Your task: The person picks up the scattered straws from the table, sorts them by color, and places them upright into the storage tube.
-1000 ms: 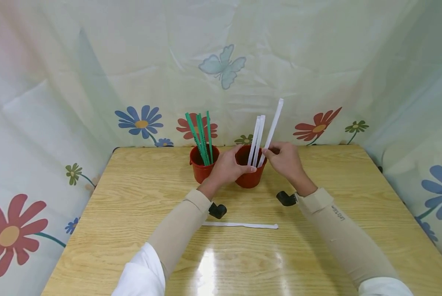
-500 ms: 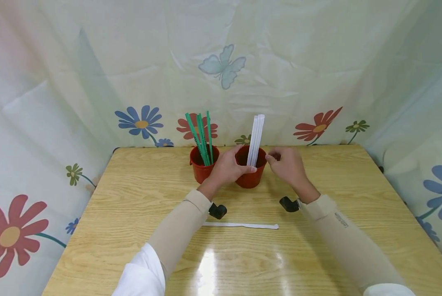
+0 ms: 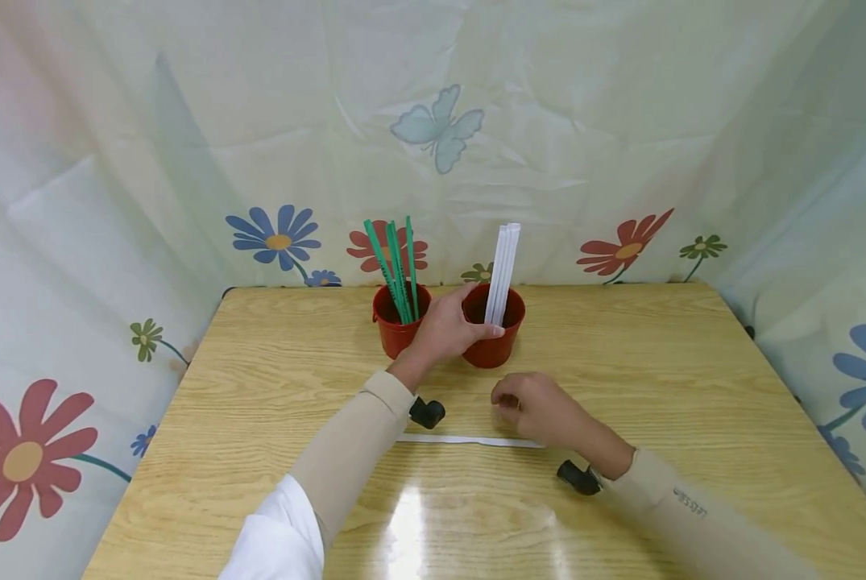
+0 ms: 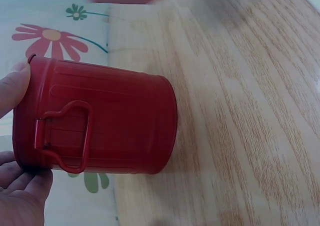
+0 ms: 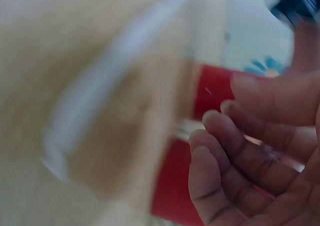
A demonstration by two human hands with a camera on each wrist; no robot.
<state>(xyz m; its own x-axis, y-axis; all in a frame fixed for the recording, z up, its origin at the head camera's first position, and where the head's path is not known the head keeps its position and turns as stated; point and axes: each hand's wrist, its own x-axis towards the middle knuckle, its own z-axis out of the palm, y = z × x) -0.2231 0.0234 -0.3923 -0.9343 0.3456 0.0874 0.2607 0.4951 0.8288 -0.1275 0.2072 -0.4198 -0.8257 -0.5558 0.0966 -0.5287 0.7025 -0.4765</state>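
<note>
My left hand point(image 3: 443, 329) grips the rim of the right red bucket point(image 3: 489, 353). In the left wrist view, thumb and fingers hold opposite sides of that bucket's point(image 4: 117, 118) upper edge, above its wire handle point(image 4: 86, 136). Several white straws point(image 3: 502, 270), apparently paper-wrapped, stand in it, leaning slightly right. One more white straw point(image 3: 462, 440) lies flat on the table, its right end near my right hand point(image 3: 544, 412). That hand hovers above the straw with loosely bent fingers and holds nothing. Blurred, the same straw point(image 5: 102, 81) crosses the right wrist view.
A second red bucket point(image 3: 396, 334) with several green straws point(image 3: 395, 274) stands to the left, partly behind my left hand. The wooden table point(image 3: 295, 362) meets a floral curtain point(image 3: 295, 145) at its back edge. Black cameras point(image 3: 427, 413) are worn on both wrists.
A white straw that my right hand held has been let go into the right bucket, among the others. My right hand has come down and toward me; the left has stayed put.
</note>
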